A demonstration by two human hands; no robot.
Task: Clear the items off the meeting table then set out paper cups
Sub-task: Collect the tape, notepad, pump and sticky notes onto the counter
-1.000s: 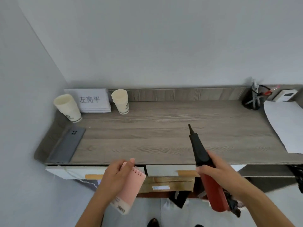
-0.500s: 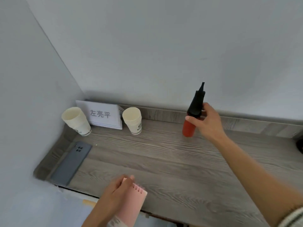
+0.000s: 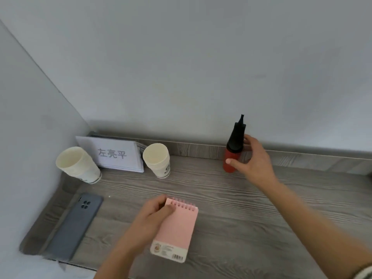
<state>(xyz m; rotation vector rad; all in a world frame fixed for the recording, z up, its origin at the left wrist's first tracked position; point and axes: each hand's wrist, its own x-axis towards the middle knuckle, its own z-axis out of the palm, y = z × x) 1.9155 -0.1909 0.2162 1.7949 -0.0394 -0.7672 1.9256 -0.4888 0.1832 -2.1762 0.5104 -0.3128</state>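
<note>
A red and black hand pump [image 3: 233, 150] stands upright at the back of the grey wooden surface [image 3: 231, 208], against the low back ledge. My right hand [image 3: 252, 160] is round it, thumb on the red body and fingers behind. My left hand [image 3: 149, 220] holds a pink spiral notebook [image 3: 177, 228] by its top left corner, low over the front of the surface. Two stacks of paper cups stand at the back left: one [image 3: 78, 165] in the corner, one [image 3: 158, 160] further right.
A white name card [image 3: 115, 154] with printed characters leans between the two cup stacks. A grey phone [image 3: 77, 222] lies face down along the left edge. Walls close off the left and the back.
My right hand has lowered the pump from the air onto the back of the surface. My left hand has carried the notebook forward over the surface. The view has shifted left and closer.
</note>
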